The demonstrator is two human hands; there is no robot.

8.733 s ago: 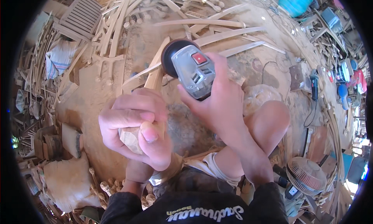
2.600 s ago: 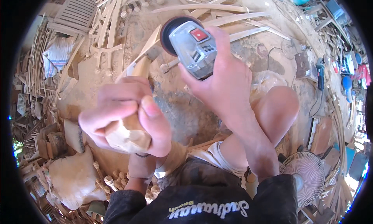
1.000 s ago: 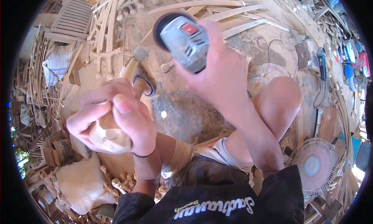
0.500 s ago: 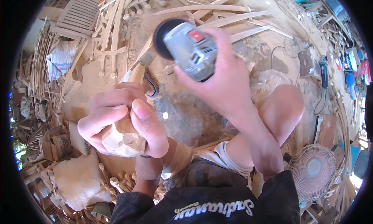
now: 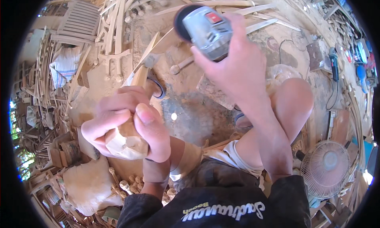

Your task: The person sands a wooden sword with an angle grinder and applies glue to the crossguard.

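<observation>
My left hand [image 5: 128,121] is wrapped round a pale wooden piece [image 5: 127,144], whose faceted, rough-cut knob end points toward me. The piece's shaft runs away from me past my knuckles and narrows toward the floor ahead. Up and to the right, my right hand [image 5: 237,61] grips an angle grinder [image 5: 209,32] with a grey head and a red button. Its dark round disc [image 5: 186,22] faces left, blurred at the rim, and is apart from the wood. The grinder's rear is hidden in my palm.
Long curved wooden pieces [image 5: 257,10] lie on the dusty floor ahead, with a slatted wooden panel [image 5: 79,18] at far left. A white fan [image 5: 326,168] stands at my right. Another grinder [image 5: 334,65] with a cord lies far right. Knobbed pieces [image 5: 126,187] are piled near left.
The grinder in my right hand has moved up and to the right, farther from the wooden piece. My left hand keeps its hold, nearly in place. The view has shifted slightly.
</observation>
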